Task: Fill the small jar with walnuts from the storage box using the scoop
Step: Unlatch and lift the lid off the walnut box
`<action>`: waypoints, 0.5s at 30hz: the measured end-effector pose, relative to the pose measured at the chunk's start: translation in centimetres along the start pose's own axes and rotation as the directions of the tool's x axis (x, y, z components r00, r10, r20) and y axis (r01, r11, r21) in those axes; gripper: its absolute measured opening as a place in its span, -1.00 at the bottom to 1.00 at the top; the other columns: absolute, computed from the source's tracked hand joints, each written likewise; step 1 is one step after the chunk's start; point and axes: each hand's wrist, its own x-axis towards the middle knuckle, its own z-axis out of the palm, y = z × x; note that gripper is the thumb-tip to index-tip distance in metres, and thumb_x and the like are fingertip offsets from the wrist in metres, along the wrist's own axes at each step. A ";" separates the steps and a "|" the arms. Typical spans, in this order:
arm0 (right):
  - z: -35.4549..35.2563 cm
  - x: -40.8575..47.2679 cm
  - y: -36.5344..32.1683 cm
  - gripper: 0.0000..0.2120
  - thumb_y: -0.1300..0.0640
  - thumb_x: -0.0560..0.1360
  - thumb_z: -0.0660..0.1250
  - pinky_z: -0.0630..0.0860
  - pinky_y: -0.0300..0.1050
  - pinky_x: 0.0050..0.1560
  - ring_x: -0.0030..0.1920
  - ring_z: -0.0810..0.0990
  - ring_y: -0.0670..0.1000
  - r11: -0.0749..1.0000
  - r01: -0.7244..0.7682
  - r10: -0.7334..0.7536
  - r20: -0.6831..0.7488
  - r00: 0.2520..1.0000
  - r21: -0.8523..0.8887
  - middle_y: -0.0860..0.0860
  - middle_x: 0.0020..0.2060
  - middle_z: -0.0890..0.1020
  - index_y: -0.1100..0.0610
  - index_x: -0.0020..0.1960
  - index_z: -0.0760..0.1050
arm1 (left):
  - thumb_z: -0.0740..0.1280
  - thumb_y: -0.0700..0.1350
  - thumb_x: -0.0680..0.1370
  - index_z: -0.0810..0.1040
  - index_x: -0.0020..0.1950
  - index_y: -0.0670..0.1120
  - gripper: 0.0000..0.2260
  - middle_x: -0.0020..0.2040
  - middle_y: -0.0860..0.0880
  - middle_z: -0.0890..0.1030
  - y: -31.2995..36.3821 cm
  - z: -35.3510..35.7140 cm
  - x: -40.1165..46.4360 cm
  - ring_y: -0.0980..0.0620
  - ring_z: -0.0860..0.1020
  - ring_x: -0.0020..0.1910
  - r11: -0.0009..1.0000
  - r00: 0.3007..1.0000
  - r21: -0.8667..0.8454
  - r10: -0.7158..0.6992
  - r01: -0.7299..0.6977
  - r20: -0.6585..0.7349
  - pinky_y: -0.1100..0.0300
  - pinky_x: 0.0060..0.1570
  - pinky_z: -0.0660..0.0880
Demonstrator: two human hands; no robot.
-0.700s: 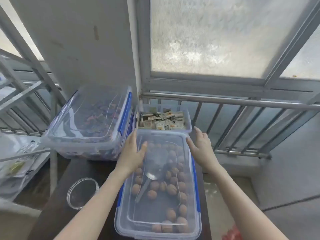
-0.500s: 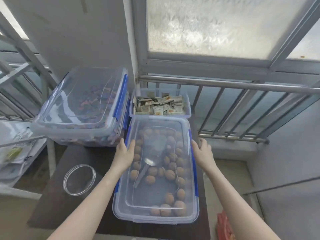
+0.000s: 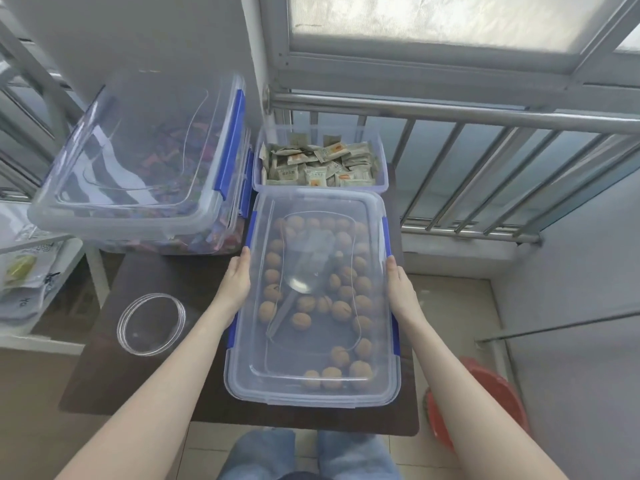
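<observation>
Lid (image 3: 311, 372) shut over walnuts (image 3: 341, 310) & scoop (image 3: 304, 268); bare table (image 3: 145, 382) round jar (image 3: 151, 323).

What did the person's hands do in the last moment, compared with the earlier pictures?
Both hands slid back toward the person along the walnut box. The left hand, earlier resting on the lid, now lies against the box's left side; the right hand lies against the right side. The lid has stayed on, the scoop and walnuts still lie inside, and the jar has not moved.
</observation>
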 end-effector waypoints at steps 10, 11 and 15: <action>0.3 0.5 0.7 -0.40 -0.16 0.62 -0.01 0.40 -0.04 0.19 0.23 0.51 0.18 0.996 0.068 -0.063 -0.084 0.995 0.063 0.20 0.19 0.58 0.37 0.18 0.47 | 0.01 0.52 0.40 0.54 0.30 0.09 -0.28 0.18 0.03 0.64 -0.5 -0.6 0.8 0.03 0.59 0.16 0.988 0.987 -0.100 -0.108 0.120 0.120 0.00 0.27 0.45; 0.3 0.5 0.7 -0.40 -0.15 0.62 0.00 0.41 -0.01 0.21 0.23 0.51 0.18 0.995 0.077 -0.071 -0.092 0.993 0.057 0.21 0.17 0.59 0.38 0.16 0.47 | 0.04 0.53 0.36 0.53 0.32 0.08 -0.24 0.20 0.02 0.63 -0.6 -0.7 0.9 0.02 0.58 0.18 0.988 0.990 -0.109 -0.095 0.107 0.108 -0.02 0.28 0.44; 0.2 0.5 0.7 -0.43 -0.11 0.64 -0.01 0.43 0.02 0.12 0.09 0.54 0.21 0.993 0.115 -0.113 -0.101 0.988 0.009 0.23 0.03 0.63 0.39 0.05 0.48 | 0.05 0.33 0.56 0.43 0.43 -0.02 -0.40 0.38 -0.01 0.48 0.2 -0.7 0.3 0.00 0.42 0.37 0.998 0.999 -0.062 -0.026 0.028 0.029 0.10 0.38 0.29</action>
